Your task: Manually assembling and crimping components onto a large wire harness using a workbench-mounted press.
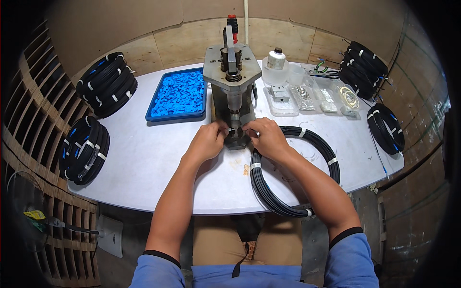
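Observation:
A metal bench press (pixel 234 81) stands in front of me, with a vertical ram over its small base. My left hand (pixel 209 141) is closed in a pinch at the left side of the tooling under the ram. What its fingertips hold is too small to make out, though a light speck shows there. From the other side, my right hand (pixel 267 137) also pinches close to the tooling, its held piece hidden by the fingers. Under my right forearm lies a large coil of black cable (pixel 263 185), bound with white tape.
Left of the press sits a dark blue tray (pixel 154 116) of small blue parts. Clear plastic boxes (pixel 283 106) with small fittings and a white bottle (pixel 276 59) stand at the right. More black cable coils (pixel 106 85) are stacked along both table sides (pixel 139 182).

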The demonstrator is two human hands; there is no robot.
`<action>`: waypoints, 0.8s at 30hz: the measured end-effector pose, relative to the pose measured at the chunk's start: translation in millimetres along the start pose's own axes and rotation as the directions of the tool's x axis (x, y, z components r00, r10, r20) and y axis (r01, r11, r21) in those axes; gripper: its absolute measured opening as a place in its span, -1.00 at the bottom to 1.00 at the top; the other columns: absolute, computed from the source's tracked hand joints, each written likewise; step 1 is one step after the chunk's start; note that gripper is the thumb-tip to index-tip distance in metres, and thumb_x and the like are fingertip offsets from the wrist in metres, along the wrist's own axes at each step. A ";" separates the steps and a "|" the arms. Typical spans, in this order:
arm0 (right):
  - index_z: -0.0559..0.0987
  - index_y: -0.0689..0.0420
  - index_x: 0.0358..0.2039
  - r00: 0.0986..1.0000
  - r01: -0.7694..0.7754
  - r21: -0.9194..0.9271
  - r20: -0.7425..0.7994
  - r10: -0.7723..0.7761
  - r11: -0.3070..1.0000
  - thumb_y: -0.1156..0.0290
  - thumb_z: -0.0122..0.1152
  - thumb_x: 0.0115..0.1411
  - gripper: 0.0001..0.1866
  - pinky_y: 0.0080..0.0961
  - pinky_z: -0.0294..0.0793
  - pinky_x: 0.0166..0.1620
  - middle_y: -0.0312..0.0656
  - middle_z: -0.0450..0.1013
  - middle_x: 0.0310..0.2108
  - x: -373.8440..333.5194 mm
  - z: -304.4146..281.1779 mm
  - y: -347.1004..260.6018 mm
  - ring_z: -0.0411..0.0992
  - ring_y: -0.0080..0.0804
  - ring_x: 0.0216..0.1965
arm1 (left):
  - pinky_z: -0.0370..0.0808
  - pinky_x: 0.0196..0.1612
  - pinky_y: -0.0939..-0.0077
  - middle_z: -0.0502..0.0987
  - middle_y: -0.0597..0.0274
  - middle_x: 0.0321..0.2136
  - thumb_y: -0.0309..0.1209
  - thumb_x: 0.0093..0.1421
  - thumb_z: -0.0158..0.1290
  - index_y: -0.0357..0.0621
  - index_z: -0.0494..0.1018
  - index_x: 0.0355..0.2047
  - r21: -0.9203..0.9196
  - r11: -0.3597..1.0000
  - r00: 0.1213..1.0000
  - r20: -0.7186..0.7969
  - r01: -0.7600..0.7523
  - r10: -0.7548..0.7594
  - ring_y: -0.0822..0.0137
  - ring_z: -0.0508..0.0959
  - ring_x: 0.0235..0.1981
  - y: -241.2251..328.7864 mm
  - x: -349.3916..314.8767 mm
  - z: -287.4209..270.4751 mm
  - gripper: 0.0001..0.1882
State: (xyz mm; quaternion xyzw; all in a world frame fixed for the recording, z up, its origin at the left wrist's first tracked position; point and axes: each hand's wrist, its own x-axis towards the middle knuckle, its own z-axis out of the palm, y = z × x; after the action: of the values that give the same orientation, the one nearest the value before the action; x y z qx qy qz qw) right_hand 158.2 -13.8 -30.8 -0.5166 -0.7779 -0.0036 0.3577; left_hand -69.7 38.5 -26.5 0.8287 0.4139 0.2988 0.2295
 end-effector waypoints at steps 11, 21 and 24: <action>0.73 0.05 -0.23 0.998 -0.021 -0.010 0.061 0.021 1.000 0.58 0.25 0.05 -0.73 -0.18 0.52 -0.10 -0.19 0.60 -0.40 0.3 -4.0 0.1 0.54 -0.08 -0.26 | 0.60 -0.02 0.12 0.70 -0.15 -0.26 -0.49 0.32 0.01 -0.31 0.61 -0.16 -0.026 0.999 1.000 -0.009 0.024 -0.024 -0.13 0.70 -0.16 8.7 -1.3 -1.9 -0.79; 0.75 0.04 -0.24 1.000 0.023 -0.018 -0.013 -0.023 1.000 0.58 0.23 0.03 -0.71 -0.20 0.52 -0.15 -0.22 0.57 -0.44 1.1 0.2 4.5 0.54 -0.11 -0.30 | 0.61 -0.02 0.11 0.71 -0.14 -0.27 -0.52 0.31 0.01 -0.30 0.60 -0.16 -0.056 0.998 0.999 -0.027 0.043 -0.045 -0.13 0.70 -0.17 6.0 1.9 1.7 -0.80; 0.76 0.04 -0.26 1.000 0.001 -0.040 0.001 -0.001 0.999 0.57 0.23 0.03 -0.72 -0.20 0.52 -0.16 -0.22 0.57 -0.44 2.3 1.1 5.3 0.54 -0.11 -0.30 | 0.61 -0.02 0.11 0.71 -0.15 -0.27 -0.52 0.30 0.01 -0.29 0.60 -0.16 -0.044 0.998 0.998 -0.034 0.050 -0.052 -0.13 0.71 -0.16 7.3 3.8 2.0 -0.80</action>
State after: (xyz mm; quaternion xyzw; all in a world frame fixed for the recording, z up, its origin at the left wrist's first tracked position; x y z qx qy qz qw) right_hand 161.4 -9.1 -32.2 -0.5231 -0.7781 -0.0192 0.3471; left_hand -62.5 37.4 -22.1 0.8075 0.4323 0.3160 0.2475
